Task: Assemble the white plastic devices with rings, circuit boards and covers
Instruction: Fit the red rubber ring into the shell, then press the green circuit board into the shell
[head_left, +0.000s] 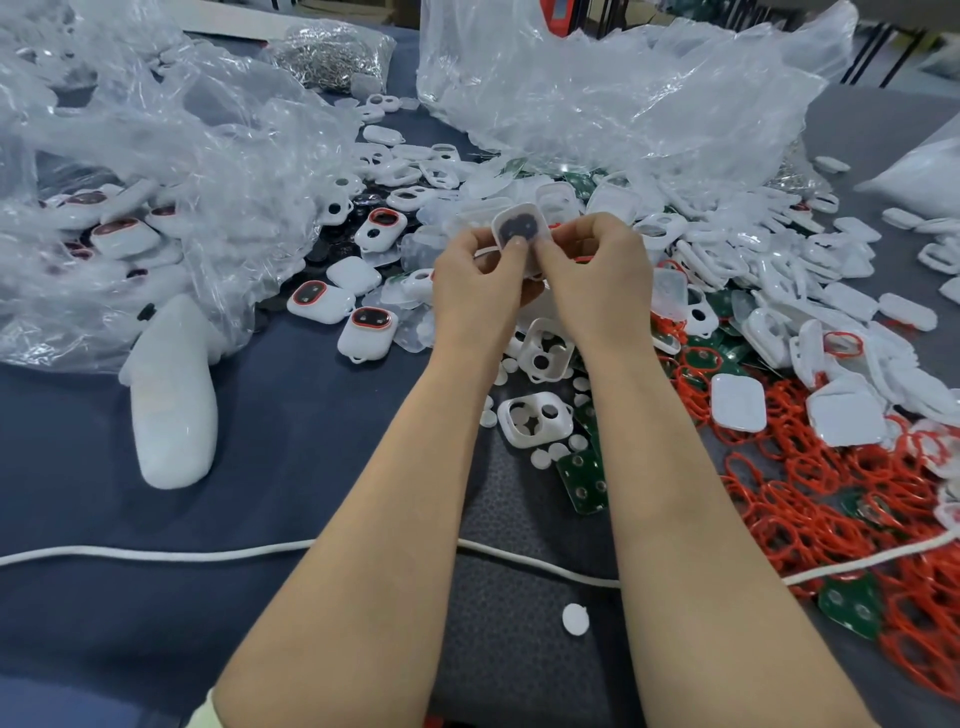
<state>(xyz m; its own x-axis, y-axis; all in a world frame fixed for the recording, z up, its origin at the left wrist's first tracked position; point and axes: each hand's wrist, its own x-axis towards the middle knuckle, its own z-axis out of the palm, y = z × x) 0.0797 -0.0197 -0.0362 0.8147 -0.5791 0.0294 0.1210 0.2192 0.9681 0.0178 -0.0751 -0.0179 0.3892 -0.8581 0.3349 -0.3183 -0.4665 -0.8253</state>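
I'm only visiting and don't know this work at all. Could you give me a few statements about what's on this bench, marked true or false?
1. The left hand and right hand both hold one white device. True.
2. The red rings are heaped on the person's left. False: the heap lies on the person's right.
3. A white cord runs across the table in front of the person. True.
4. The circuit boards are blue. False: they are green.
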